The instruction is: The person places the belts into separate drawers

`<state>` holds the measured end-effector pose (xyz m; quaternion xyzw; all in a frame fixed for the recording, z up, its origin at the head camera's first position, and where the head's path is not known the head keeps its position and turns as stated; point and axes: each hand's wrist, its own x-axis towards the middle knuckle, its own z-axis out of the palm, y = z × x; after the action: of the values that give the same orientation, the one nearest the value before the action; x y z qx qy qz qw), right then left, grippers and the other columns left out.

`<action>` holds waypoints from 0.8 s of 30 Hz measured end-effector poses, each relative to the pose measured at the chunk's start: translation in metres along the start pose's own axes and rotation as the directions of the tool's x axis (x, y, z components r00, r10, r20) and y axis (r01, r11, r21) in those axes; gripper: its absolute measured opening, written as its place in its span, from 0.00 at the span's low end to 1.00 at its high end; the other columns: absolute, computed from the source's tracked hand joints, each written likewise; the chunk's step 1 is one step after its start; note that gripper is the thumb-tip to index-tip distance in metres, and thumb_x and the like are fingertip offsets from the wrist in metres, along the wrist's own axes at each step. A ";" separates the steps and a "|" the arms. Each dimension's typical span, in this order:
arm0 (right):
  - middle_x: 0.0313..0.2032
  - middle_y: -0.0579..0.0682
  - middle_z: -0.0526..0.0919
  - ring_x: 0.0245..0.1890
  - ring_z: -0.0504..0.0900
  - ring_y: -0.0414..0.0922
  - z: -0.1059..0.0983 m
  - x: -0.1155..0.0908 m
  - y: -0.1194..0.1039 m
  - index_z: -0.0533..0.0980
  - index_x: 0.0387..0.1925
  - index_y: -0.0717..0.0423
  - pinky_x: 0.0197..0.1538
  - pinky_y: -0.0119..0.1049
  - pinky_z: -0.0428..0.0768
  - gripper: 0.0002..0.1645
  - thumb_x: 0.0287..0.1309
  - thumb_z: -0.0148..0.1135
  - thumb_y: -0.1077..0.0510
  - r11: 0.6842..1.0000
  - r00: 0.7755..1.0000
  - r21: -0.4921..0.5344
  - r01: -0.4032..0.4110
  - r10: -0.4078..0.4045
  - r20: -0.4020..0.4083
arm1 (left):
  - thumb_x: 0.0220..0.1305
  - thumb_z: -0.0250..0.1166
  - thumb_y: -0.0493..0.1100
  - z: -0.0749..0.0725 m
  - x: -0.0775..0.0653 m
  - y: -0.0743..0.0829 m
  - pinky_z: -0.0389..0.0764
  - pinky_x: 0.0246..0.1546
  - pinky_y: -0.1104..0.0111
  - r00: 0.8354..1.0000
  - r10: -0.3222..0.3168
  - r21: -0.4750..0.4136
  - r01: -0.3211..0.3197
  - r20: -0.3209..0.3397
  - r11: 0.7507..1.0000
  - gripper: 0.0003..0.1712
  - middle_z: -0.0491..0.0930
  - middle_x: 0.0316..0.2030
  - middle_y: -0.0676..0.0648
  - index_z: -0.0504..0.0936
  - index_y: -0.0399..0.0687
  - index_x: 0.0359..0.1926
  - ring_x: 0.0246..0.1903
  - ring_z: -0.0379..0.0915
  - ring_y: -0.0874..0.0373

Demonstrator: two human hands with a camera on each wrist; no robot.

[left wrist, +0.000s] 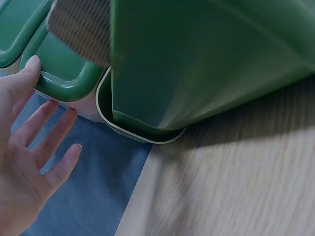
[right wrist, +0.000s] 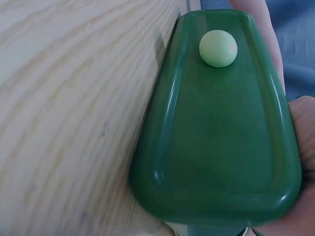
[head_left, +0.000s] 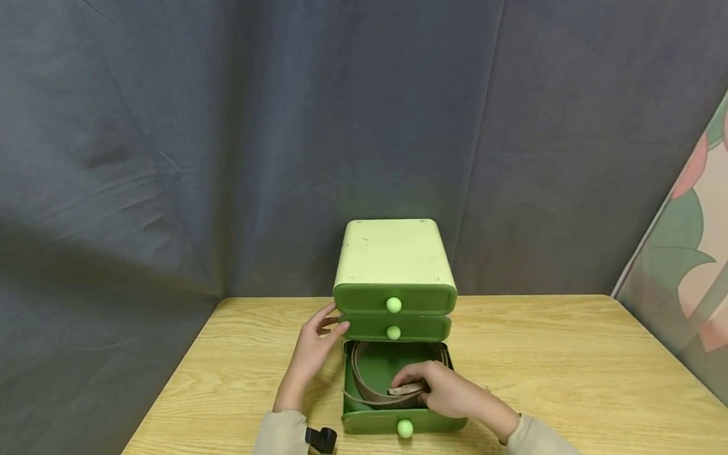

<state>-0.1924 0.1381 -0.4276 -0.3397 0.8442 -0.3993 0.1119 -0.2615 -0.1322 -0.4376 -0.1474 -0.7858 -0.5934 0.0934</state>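
A small green chest of drawers (head_left: 395, 253) stands on the table, its bottom drawer (head_left: 364, 423) pulled out and the two above closed. Inside that drawer lies a coiled brown woven belt (head_left: 370, 396), part of which rises past the drawer's side in the left wrist view. My right hand (head_left: 446, 388) reaches in over the front right corner and pinches the belt's end section with curled fingers. On the left, my left hand (head_left: 313, 344) steadies against the chest, thumb on the middle drawer's front (left wrist: 61, 64) and straight fingers along the side.
Light green round knobs (head_left: 405, 429) sit on the drawer fronts. The wooden table (head_left: 546, 366) extends to both sides. Behind it hangs a grey-blue curtain (head_left: 364, 126), and a panel with a leaf pattern (head_left: 688, 253) stands at the right. A black strap (head_left: 321, 439) shows by the left sleeve.
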 end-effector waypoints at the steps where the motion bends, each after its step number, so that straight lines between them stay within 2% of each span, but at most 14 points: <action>1: 0.42 0.41 0.85 0.45 0.81 0.38 0.000 0.000 0.001 0.82 0.48 0.53 0.45 0.35 0.79 0.35 0.44 0.51 0.84 1.000 1.000 0.003 0.001 -0.001 0.002 | 0.67 0.67 0.46 0.000 0.000 0.000 0.71 0.56 0.49 1.000 0.002 0.000 -0.002 -0.001 1.000 0.31 0.73 0.63 0.40 0.72 0.44 0.68 0.57 0.74 0.43; 5: 0.43 0.42 0.85 0.45 0.81 0.38 -0.002 -0.001 0.003 0.81 0.49 0.54 0.46 0.34 0.80 0.32 0.46 0.56 0.83 1.000 1.000 -0.003 0.024 -0.024 0.000 | 0.67 0.67 0.46 0.000 0.000 0.000 0.72 0.56 0.49 1.000 0.002 0.000 -0.002 0.000 1.000 0.32 0.73 0.63 0.40 0.72 0.43 0.68 0.57 0.74 0.44; 9: 0.44 0.44 0.85 0.45 0.81 0.39 -0.006 -0.006 0.003 0.80 0.51 0.57 0.47 0.35 0.81 0.23 0.54 0.66 0.75 0.999 0.999 0.015 0.043 -0.043 -0.009 | 0.67 0.67 0.47 -0.001 -0.001 0.000 0.71 0.56 0.48 1.000 -0.006 0.000 0.006 0.004 1.000 0.32 0.73 0.63 0.40 0.72 0.43 0.69 0.57 0.74 0.44; 12: 0.46 0.49 0.85 0.46 0.82 0.41 -0.011 -0.012 -0.002 0.80 0.52 0.58 0.47 0.36 0.81 0.19 0.58 0.66 0.69 0.999 0.999 0.045 0.031 -0.029 -0.035 | 0.67 0.67 0.47 -0.001 -0.001 0.001 0.71 0.57 0.49 1.000 -0.013 -0.005 0.013 0.002 1.000 0.32 0.73 0.64 0.40 0.72 0.44 0.69 0.57 0.74 0.44; 16: 0.46 0.51 0.84 0.45 0.82 0.42 -0.014 -0.023 -0.013 0.80 0.51 0.54 0.44 0.36 0.80 0.16 0.62 0.65 0.64 0.999 0.994 0.040 0.008 -0.004 -0.105 | 0.67 0.67 0.45 -0.001 -0.001 0.001 0.71 0.56 0.50 1.000 -0.024 -0.015 0.024 0.003 1.000 0.32 0.71 0.65 0.40 0.71 0.43 0.69 0.58 0.74 0.45; 20: 0.44 0.48 0.86 0.42 0.81 0.37 -0.010 -0.037 -0.024 0.81 0.49 0.50 0.41 0.35 0.80 0.13 0.64 0.65 0.61 0.999 0.974 -0.020 0.042 -0.046 -0.221 | 0.68 0.66 0.42 0.000 -0.003 0.006 0.71 0.57 0.48 0.999 -0.038 -0.023 0.038 0.005 0.999 0.32 0.70 0.66 0.39 0.69 0.41 0.70 0.58 0.73 0.43; 24: 0.42 0.45 0.86 0.38 0.81 0.35 -0.003 -0.052 -0.032 0.82 0.47 0.51 0.39 0.34 0.80 0.10 0.64 0.65 0.60 0.989 0.928 -0.085 0.119 -0.141 -0.344 | 0.68 0.65 0.40 -0.002 -0.008 0.026 0.69 0.57 0.45 0.999 -0.038 -0.033 0.038 0.015 0.999 0.30 0.70 0.65 0.36 0.70 0.37 0.69 0.58 0.72 0.39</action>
<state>-0.1396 0.1599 -0.4064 -0.3219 0.8383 -0.4332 -0.0770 -0.2451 -0.1289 -0.4158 -0.1380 -0.7791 -0.6071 0.0740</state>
